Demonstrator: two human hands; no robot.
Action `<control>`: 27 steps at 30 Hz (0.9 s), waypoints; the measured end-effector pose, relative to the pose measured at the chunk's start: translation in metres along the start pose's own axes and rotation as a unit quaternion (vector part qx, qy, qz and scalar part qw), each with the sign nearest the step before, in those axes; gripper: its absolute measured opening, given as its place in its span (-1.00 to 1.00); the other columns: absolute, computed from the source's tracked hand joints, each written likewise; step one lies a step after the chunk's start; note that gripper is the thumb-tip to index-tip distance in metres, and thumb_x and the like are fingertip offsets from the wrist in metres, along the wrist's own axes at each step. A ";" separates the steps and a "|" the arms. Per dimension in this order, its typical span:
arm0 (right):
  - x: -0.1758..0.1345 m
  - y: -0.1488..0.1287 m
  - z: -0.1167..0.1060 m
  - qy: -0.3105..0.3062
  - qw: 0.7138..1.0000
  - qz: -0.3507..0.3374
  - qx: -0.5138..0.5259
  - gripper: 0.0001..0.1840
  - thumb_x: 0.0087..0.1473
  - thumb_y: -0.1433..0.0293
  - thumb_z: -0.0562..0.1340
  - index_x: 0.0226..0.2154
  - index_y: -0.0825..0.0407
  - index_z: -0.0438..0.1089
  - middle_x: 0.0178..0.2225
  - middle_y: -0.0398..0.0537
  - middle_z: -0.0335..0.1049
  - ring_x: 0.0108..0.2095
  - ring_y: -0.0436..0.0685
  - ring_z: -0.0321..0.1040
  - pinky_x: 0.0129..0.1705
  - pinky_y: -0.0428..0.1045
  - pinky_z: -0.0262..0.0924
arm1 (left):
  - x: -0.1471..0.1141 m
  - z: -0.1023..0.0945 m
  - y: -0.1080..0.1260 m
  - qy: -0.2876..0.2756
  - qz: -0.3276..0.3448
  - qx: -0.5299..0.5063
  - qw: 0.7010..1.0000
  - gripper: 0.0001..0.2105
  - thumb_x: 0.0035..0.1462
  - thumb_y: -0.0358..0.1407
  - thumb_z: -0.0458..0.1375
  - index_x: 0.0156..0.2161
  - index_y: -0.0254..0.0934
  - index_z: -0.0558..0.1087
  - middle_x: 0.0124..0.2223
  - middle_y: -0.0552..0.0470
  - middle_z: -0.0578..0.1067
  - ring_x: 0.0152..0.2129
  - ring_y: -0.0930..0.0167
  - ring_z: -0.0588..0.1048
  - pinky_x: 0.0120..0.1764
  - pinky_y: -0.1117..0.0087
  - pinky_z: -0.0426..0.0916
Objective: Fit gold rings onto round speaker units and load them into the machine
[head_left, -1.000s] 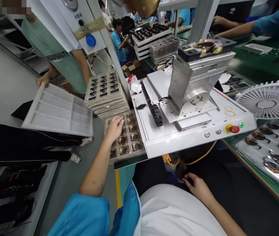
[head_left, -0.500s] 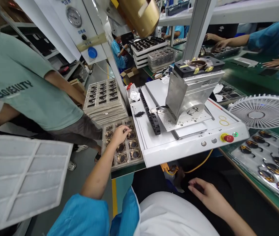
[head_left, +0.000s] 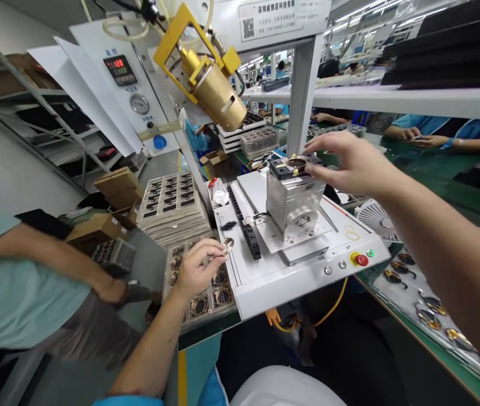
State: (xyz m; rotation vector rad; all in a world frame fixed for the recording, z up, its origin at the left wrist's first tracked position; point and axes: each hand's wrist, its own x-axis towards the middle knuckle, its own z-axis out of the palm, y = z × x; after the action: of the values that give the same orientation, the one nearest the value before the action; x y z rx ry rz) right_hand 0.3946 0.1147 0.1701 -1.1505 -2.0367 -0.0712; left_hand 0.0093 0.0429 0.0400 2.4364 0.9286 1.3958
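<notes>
My left hand [head_left: 200, 268] pinches a small round watch case [head_left: 229, 245] between thumb and fingers, above the right edge of a clear tray [head_left: 172, 316] of similar cases. Reaching across from the right, my right hand [head_left: 345, 163] has its thumb and fingers apart beside the black fixture [head_left: 280, 171]. A bronze-coloured ring [head_left: 296, 163] sits on top of that fixture, with bits of yellow tape around it. Whether my right fingertips touch the ring, I cannot tell. Below the fixture stands a metal block [head_left: 293, 206] on the white machine bed [head_left: 261, 287].
A gold cylindrical machine head [head_left: 221, 98] hangs above the bed. Stacked trays [head_left: 172, 217] stand at the left, near another person's arm [head_left: 62, 259]. To the right are a white fan [head_left: 377, 220], a red stop button [head_left: 361, 260] and a tray of round parts [head_left: 426, 299].
My left hand has lifted a watch case from the tray. My right hand has risen from my lap to the fixture. The person at the left has lowered the white tray out of view.
</notes>
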 end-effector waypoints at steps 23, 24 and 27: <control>-0.119 -0.020 -0.003 0.155 0.907 0.125 0.371 -0.71 0.11 0.33 0.50 -0.10 0.00 0.59 -0.08 0.04 0.62 -0.08 0.12 0.57 0.00 -0.02 0.50 | 0.185 0.065 0.037 -0.006 0.087 -0.020 0.996 -0.87 0.27 -0.28 0.24 -0.34 -0.24 0.50 -0.13 -0.07 0.66 -0.09 0.28 0.61 0.01 0.24 0.45; -0.133 -0.020 0.000 0.151 0.904 0.147 0.371 -0.71 0.10 0.31 0.51 -0.10 -0.03 0.60 -0.07 0.03 0.62 -0.07 0.14 0.57 -0.01 -0.02 0.51 | 0.201 0.070 0.039 -0.037 0.091 0.000 0.995 -0.86 0.27 -0.31 0.22 -0.34 -0.25 0.50 -0.17 -0.05 0.66 -0.13 0.29 0.61 -0.02 0.26 0.44; -0.172 -0.015 0.005 0.151 0.903 0.204 0.346 -0.72 0.07 0.23 0.51 -0.15 -0.07 0.61 -0.09 0.02 0.62 -0.08 0.18 0.56 -0.06 0.00 0.51 | 0.233 0.079 0.049 -0.145 0.066 0.056 0.986 -0.81 0.32 -0.32 0.14 -0.34 -0.27 0.52 -0.28 -0.01 0.64 -0.26 0.31 0.60 -0.13 0.30 0.41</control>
State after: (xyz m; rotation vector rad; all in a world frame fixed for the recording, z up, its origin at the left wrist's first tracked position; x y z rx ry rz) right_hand 0.4299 -0.0134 0.0594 -0.9904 -1.3298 0.6013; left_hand 0.1800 0.1551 0.1853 2.7340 0.8091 1.0076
